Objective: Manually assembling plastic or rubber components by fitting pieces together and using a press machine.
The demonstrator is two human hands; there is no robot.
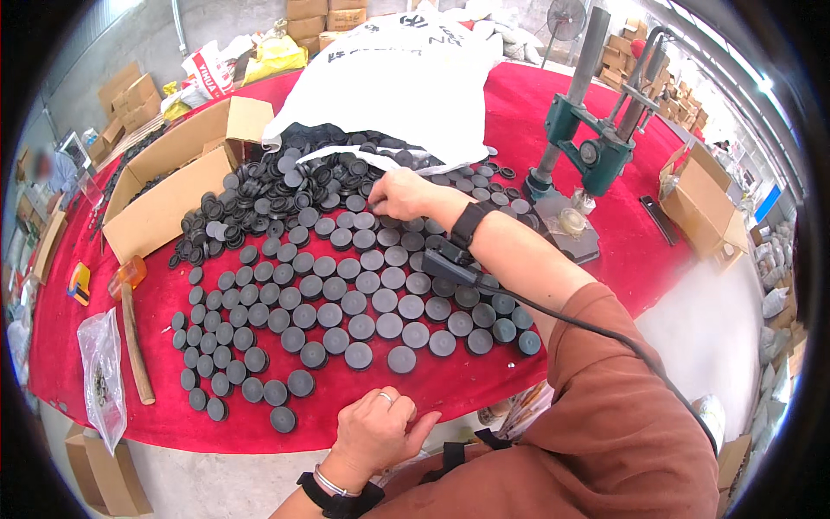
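Note:
My right hand reaches across to the near edge of a loose heap of black round caps. Its fingers bend down and close at the caps; their tips are partly hidden, so what they hold cannot be made out. By the front edge of the table rests my left hand, curled, thumb out to the right, with nothing visible in it. Between the hands, many dark grey round caps stand in rows, flat faces up, some seemingly stacked. From a big white sack behind the heap, more caps spill out.
A red cloth covers the table. On the right stand a green hand press, a phone and a cardboard box. On the left are an open carton, a mallet, a yellow tape measure and a clear plastic bag.

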